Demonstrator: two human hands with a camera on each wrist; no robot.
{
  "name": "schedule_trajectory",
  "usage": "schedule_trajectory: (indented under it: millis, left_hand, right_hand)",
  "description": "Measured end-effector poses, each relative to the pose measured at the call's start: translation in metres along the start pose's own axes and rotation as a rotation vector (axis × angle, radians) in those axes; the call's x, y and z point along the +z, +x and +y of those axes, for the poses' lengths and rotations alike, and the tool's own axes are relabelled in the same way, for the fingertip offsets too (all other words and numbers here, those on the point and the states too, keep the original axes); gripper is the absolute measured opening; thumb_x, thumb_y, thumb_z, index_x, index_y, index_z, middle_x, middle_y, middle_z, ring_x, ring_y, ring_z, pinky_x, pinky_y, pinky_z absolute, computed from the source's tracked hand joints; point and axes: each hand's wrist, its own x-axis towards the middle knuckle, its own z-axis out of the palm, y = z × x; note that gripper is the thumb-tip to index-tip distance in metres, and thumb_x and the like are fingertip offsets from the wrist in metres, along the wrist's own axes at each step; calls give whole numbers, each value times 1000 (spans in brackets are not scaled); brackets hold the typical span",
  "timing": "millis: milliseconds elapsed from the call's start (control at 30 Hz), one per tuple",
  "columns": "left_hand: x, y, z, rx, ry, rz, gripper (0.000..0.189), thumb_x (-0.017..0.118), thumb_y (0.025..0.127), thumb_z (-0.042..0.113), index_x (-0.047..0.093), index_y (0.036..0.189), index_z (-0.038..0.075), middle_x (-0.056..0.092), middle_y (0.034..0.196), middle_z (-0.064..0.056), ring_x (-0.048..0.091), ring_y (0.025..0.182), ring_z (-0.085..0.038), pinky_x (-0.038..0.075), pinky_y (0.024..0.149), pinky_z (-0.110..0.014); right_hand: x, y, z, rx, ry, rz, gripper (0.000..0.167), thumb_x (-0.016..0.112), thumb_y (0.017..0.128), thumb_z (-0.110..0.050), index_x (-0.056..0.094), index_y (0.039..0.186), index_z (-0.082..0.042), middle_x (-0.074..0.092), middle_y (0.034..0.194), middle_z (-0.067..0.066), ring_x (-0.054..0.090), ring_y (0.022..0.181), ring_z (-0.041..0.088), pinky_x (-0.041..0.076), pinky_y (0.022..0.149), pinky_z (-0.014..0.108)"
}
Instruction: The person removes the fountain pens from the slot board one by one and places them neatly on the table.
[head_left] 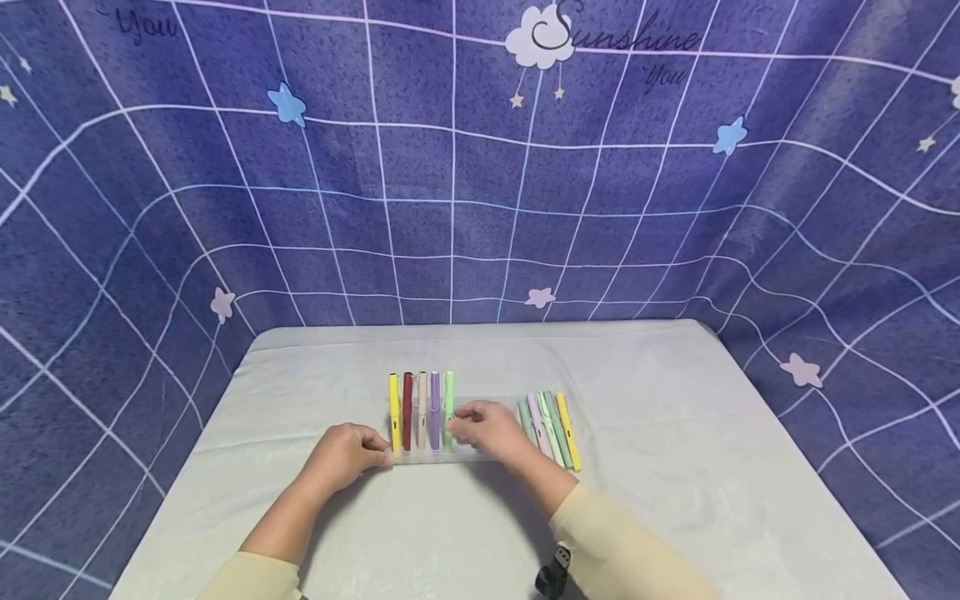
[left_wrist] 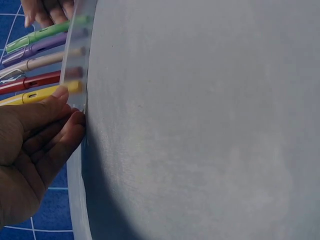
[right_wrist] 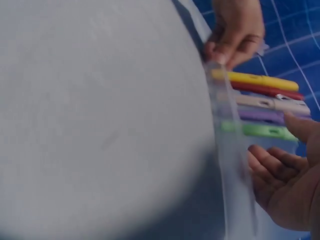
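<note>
A clear plastic tray (head_left: 427,457) holds a row of capped pens with clips: a yellow pen (head_left: 393,417), a dark red pen (head_left: 407,412), a beige pen (head_left: 422,412), a purple pen (head_left: 435,412) and a light green pen (head_left: 449,392). At the tray's front left corner, my left hand (head_left: 341,457) pinches the edge between thumb and fingers, close by the yellow pen. Over the tray, my right hand (head_left: 491,429) has its fingertips right beside the green pen. In the right wrist view the thumb and fingers of this hand (right_wrist: 290,185) are spread apart, with nothing between them.
Several more pens, among them a pale purple pen (head_left: 538,423) and another yellow pen (head_left: 567,429), lie slanted side by side at the tray's right end. A white cloth covers the table (head_left: 675,467). A blue gridded curtain (head_left: 480,225) surrounds its back and sides.
</note>
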Motion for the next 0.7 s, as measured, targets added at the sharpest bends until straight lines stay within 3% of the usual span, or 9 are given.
schedule_trajectory:
  millis: [200,367,700]
  left_hand:
    - [0,-1,0,-4,3,2,11,85,74,23,75,79,20,72,79,8,64,80,-11,52,80,-40]
    - [1,-1,1,-2,4,8,11,85,73,23,75,78,20,72,78,8,63,78,-10,51,79,-40]
    - [-1,-4,2,0,-2,4,11,85,74,23,75,79,19,72,78,7,62,78,-10,51,79,-39]
  right_hand:
    - [18,6,-2,49,-104,77,26,74,87,-34,68,95,-10,70,82,2,68,71,22,50,59,29]
    - [20,8,-1,39,-160,118,20,73,88,-33,65,82,-16,66,70,-2,60,60,13,46,54,27]
    - [7,1,1,-51,31,106,16,66,93,-26,66,89,-10,70,84,10,69,71,27,53,60,33]
